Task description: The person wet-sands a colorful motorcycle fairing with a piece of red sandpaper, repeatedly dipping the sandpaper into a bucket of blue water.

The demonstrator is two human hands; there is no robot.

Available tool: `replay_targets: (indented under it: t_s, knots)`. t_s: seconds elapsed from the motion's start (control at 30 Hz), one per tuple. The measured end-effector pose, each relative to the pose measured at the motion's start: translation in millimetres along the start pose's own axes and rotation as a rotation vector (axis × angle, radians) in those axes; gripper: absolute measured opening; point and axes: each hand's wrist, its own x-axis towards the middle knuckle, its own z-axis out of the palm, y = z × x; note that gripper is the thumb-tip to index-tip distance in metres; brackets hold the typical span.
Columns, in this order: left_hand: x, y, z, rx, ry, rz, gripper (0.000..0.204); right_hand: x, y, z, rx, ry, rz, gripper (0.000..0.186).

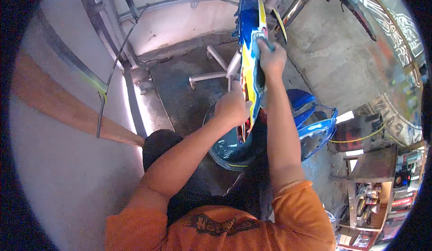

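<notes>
A long, narrow motorcycle body panel [249, 66] in blue, yellow and white, with some red, stands tilted upright in front of me. Closed around its lower left edge, my left hand [231, 107] steadies it. Higher up, on the right side of the panel, my right hand [272, 62] presses a small teal pad [270, 45] against the surface; most of the pad is hidden by the fingers. Pale, worn-looking patches show in the paint around that spot. Beneath the panel's lower end sits a round dark basin [225, 155] with water in it.
Another blue body panel [317, 131] lies right of the basin. A grey metal stand's legs [209, 76] rest on the floor beyond. At left, a thin rod [118, 59] stands by a wooden beam [76, 98]. A cluttered shelf [371, 201] is at lower right.
</notes>
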Motion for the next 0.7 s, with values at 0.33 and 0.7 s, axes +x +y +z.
replay_targets:
  t_s: [0.33,0.7]
  knots:
    - [-0.4,-7.1,4.7,-0.017,0.012,0.011,0.057,-84.9,8.3,-45.7,-0.052,-0.053,-0.018,0.042]
    - [0.3,-2.8,-0.2,0.05,-0.026,-0.006,0.06,-75.1,3.0,-45.5,0.071,-0.132,0.178,0.052]
